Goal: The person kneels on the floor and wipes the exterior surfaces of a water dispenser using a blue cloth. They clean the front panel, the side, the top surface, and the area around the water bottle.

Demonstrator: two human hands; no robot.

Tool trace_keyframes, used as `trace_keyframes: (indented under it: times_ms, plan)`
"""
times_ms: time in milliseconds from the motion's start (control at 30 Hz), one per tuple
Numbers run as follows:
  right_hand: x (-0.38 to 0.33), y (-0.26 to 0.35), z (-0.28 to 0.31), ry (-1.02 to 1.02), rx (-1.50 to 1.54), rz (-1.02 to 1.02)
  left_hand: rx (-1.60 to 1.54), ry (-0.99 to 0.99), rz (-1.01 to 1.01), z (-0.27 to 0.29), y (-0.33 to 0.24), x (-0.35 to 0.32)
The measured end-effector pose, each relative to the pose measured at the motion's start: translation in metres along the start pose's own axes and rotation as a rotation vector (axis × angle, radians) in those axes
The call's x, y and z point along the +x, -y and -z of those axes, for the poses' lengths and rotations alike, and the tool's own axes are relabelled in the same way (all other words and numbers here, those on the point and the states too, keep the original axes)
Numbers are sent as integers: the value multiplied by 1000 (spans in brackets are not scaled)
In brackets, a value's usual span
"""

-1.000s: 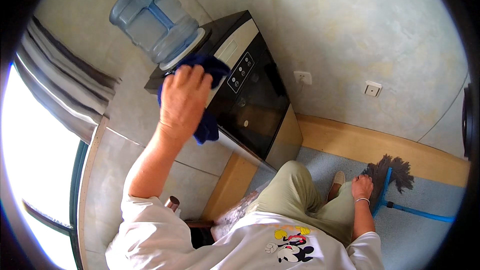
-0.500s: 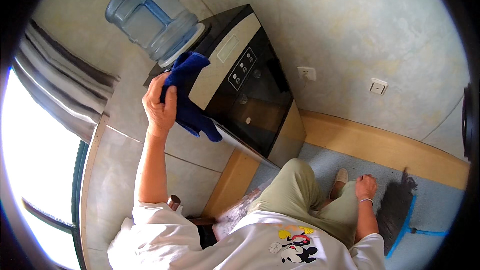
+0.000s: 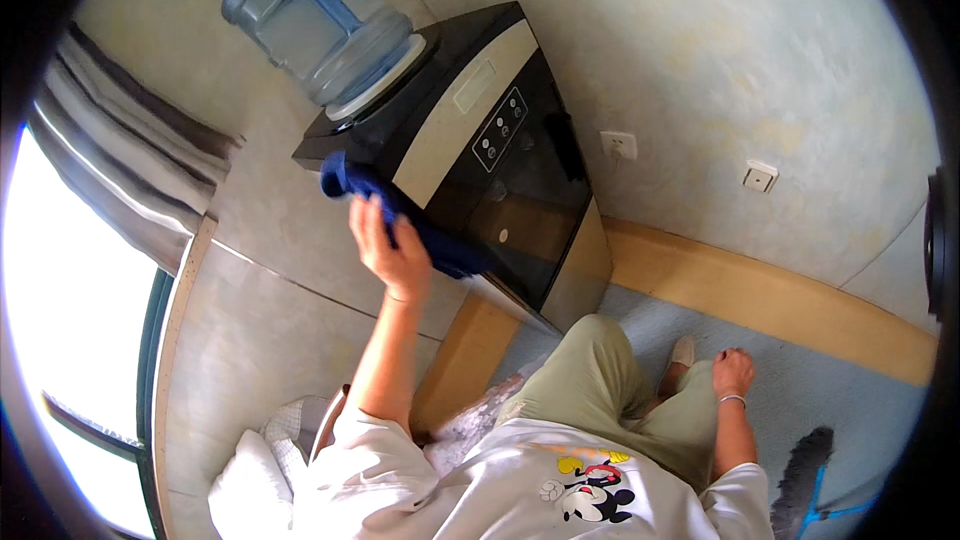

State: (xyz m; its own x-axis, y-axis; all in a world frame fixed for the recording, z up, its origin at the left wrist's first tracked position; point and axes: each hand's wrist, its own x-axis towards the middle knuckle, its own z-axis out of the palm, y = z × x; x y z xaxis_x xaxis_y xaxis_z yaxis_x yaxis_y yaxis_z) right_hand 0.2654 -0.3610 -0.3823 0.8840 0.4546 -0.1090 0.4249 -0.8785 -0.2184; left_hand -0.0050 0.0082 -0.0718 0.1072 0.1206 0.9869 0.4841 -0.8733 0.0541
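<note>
A: Where to look for the blue cloth (image 3: 402,206)?
B: Just beyond the left hand (image 3: 393,255), at the water dispenser's (image 3: 515,205) left side; long axis slanting from above the fingertips down toward the hand's right.
A: Grasped?
B: Touched with extended fingers; too blurred to tell.
A: And the right hand (image 3: 733,372)?
B: Farther off rightward, loosely curled on the trouser leg (image 3: 680,428); contents hidden.

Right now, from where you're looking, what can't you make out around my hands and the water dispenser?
All in the head view:
- Left hand: palm hidden by its own back; fingers slightly blurred.
- Blue cloth: partly hidden behind that hand.
- Right hand: palm side hidden by its back and curled fingers.
- Water bottle: upper end cut off by the top edge.
- Mop: lower part cut off by the dark rim.
</note>
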Motion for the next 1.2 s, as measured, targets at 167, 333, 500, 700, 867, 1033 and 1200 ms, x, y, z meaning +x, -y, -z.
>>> trace_keyframes:
  times_ms: [167, 333, 500, 700, 867, 1033, 1200]
  plan:
    - [0, -3, -7, 27, -50, -5, -154, 147, 29, 1, -22, -68]
    - [-3, -6, -16, -51, -118, 82, -142, 188, 12, 4, -22, -101]
    - [-13, -14, -25, -53, -91, 96, -245, 157, 58, 12, -17, -91]
    - [-25, -7, -26, -122, -103, 205, -369, 33, 245, 22, -2, -47]
    - [-27, 1, -20, -92, -169, 232, -252, 11, 242, 18, 5, -25]
    - [-24, -2, -26, -124, -130, 263, -225, 21, 188, 2, 21, -80]
    - [-27, -1, -29, -121, -59, 300, -255, 79, 341, 11, 33, -95]
